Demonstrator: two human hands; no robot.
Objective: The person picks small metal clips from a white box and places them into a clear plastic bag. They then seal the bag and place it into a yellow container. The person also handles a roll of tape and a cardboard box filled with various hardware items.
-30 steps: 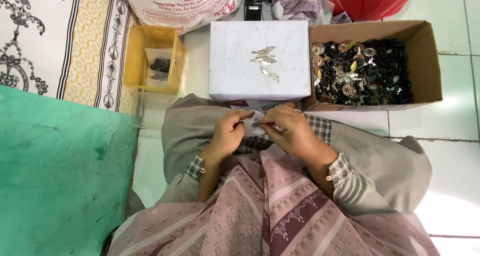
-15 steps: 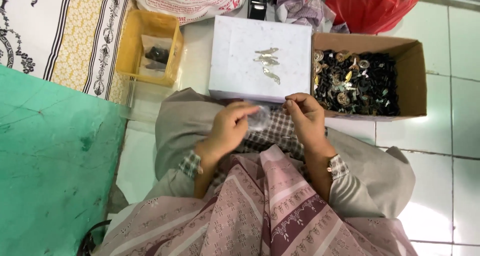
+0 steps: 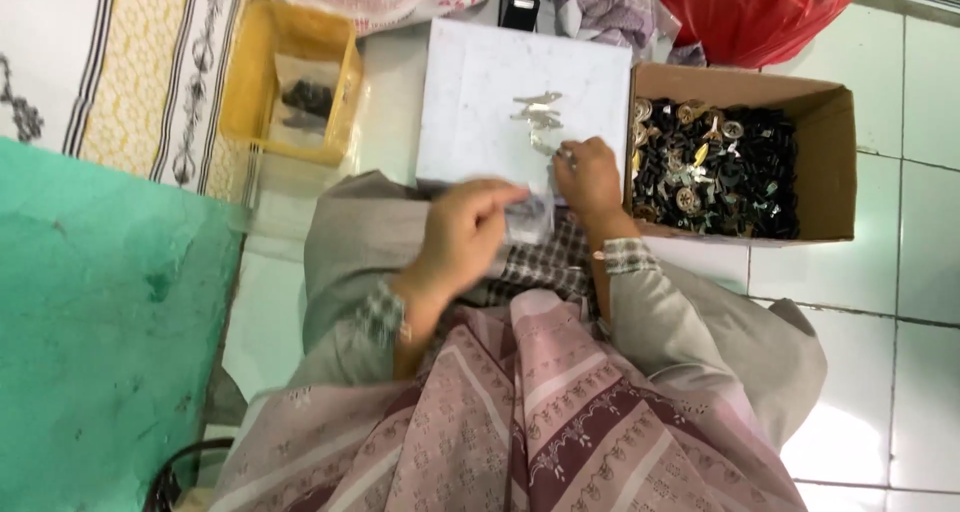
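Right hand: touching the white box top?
Touching. Head view shows the right hand with fingertips resting on the white box beside the small silver pieces.

Metal bits [image 3: 538,119] on lid [image 3: 480,92], carton [image 3: 835,162] right.

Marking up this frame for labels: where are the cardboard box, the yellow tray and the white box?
cardboard box [image 3: 838,162], head view, right wall.
yellow tray [image 3: 238,92], head view, left rim.
white box [image 3: 480,92], head view, bare top.
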